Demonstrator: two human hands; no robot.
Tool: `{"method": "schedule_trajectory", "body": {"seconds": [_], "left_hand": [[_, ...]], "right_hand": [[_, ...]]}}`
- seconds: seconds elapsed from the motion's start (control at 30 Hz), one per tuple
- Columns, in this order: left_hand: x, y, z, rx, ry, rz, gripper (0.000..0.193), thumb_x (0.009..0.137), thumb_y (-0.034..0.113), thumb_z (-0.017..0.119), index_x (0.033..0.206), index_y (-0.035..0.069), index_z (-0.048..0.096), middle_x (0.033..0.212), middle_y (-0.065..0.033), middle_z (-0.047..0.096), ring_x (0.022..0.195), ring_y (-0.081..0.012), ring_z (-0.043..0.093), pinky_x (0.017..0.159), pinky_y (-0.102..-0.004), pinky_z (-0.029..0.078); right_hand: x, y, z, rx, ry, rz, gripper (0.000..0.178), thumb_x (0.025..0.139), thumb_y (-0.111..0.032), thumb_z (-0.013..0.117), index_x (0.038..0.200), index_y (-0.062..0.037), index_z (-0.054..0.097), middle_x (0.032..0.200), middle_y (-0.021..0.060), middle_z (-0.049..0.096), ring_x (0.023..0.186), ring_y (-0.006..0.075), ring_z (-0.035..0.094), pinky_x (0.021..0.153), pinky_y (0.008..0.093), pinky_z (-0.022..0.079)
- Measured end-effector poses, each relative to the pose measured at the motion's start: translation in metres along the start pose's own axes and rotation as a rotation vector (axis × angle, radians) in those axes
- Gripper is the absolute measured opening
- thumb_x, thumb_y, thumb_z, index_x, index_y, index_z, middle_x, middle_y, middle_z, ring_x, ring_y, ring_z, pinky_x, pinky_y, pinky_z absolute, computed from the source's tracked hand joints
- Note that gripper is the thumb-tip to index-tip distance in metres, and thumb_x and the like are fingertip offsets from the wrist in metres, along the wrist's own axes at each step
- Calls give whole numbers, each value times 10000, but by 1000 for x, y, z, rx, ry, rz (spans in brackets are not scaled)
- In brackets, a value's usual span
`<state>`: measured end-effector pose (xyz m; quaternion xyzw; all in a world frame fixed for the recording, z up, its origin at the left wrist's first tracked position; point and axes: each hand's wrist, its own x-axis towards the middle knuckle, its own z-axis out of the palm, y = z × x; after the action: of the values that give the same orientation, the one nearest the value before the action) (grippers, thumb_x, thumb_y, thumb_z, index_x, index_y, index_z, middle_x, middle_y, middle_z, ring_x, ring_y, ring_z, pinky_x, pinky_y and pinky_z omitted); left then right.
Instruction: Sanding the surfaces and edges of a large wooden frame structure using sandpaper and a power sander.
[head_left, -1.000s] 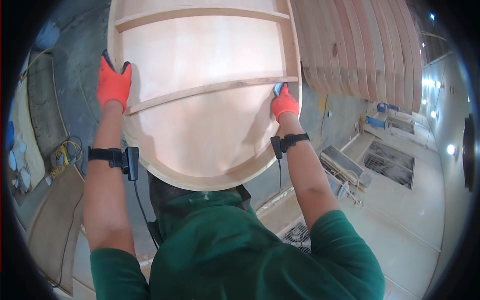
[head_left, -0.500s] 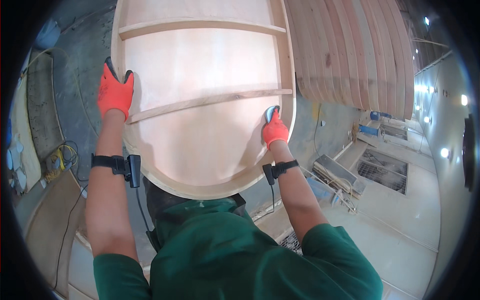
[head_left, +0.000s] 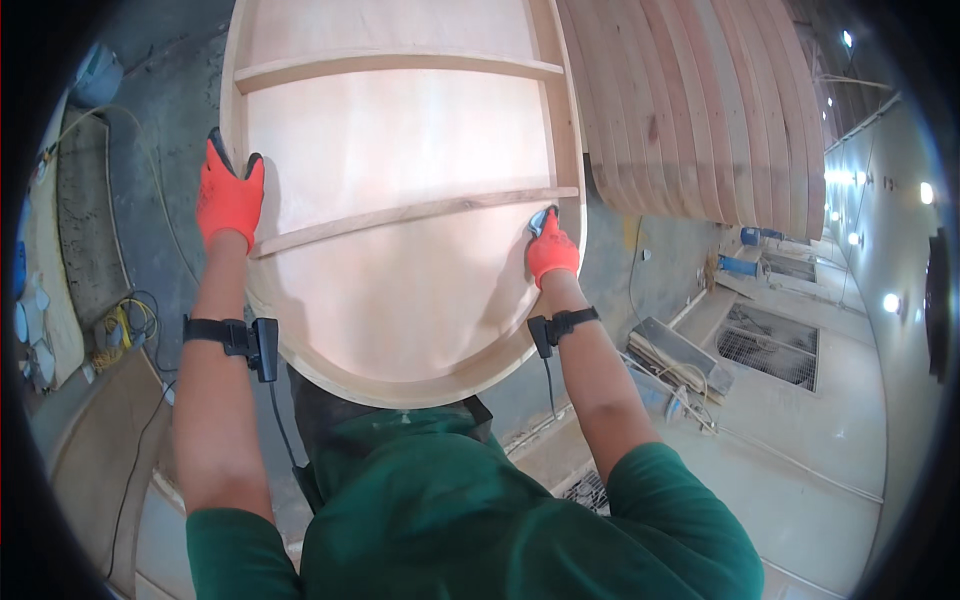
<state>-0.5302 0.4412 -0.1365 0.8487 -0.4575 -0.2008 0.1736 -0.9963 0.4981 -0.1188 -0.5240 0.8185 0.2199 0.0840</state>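
A large pale wooden frame (head_left: 370, 300) with a rounded near end, a raised rim and a flat backing lies before me. Two crossbars span it; the nearer crossbar (head_left: 420, 211) is slightly bowed. My left hand (head_left: 229, 203), in a red glove with dark fingertips, grips the left rim, thumb on the inner side and fingers outside. Inside the right rim, just below the nearer crossbar's end, my gloved right hand (head_left: 553, 252) is closed on a small pale-blue pad (head_left: 540, 219) pressed near the corner. The pad's kind is not clear, and its underside is hidden.
At the far right stands a row of curved wooden panels (head_left: 690, 120), close to the frame. Yellow cable (head_left: 125, 325) lies coiled on the left. Floor grates (head_left: 768, 345) and a grey board (head_left: 685, 352) lie to the right. A blue container (head_left: 97, 75) sits far left.
My right hand has slid slightly up along the inner right side, closer to the crossbar. The frame sits slightly lower in view; my left hand keeps its hold on the rim.
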Motion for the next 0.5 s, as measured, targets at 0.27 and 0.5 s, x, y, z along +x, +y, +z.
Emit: {"method": "schedule_trajectory", "body": {"seconds": [0.27, 0.5], "left_hand": [[-2, -8, 14, 12, 24, 15, 797, 891, 467, 605, 1518, 90, 288, 1492, -144, 425, 1347, -309, 443, 1104, -414, 379], [0, 5, 6, -14, -20, 5, 804, 898, 471, 602, 1524, 90, 271, 1518, -148, 393, 1364, -318, 424, 1114, -412, 366]], "right_hand": [[11, 4, 1, 60, 3, 12, 659, 909, -230, 495, 1532, -142, 298, 1200, 211, 641, 1102, 373, 622, 933, 446, 492], [14, 11, 0, 9, -80, 18, 661, 915, -216, 423, 1538, -83, 247, 1186, 207, 659, 1084, 374, 637, 945, 447, 485]]}}
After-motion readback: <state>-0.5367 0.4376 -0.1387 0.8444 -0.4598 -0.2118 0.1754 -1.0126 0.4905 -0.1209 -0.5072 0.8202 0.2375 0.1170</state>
